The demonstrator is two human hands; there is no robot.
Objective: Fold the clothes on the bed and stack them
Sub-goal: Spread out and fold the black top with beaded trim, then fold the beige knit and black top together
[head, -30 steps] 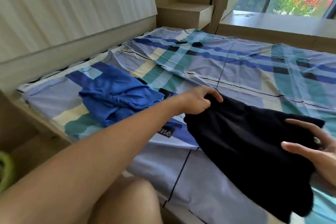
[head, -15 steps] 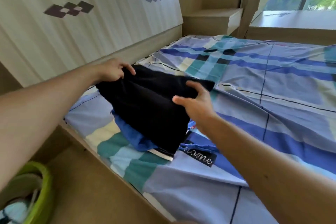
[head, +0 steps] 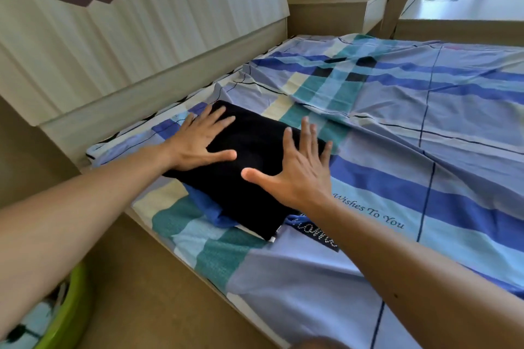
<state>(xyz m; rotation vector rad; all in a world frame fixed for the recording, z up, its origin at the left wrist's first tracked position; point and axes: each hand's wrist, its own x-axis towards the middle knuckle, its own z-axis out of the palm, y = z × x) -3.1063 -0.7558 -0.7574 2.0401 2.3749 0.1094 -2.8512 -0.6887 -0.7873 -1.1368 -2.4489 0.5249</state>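
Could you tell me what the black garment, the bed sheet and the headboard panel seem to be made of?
Black garment: a soft, matte fabric, perhaps knit; it shows no sheen under the hands.
Bed sheet: thin, smooth printed cloth, likely cotton or a blend; it lies in fine creases.
Headboard panel: pale wood-look board, probably laminate, with an even streaked grain.

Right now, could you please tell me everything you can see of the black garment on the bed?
The black garment is plain, dark, soft-looking cloth, folded into a rough rectangle. It lies flat near the bed's left edge, on top of a blue garment that peeks out beneath its near edge. The left hand and right hand rest open on it, fingers spread.
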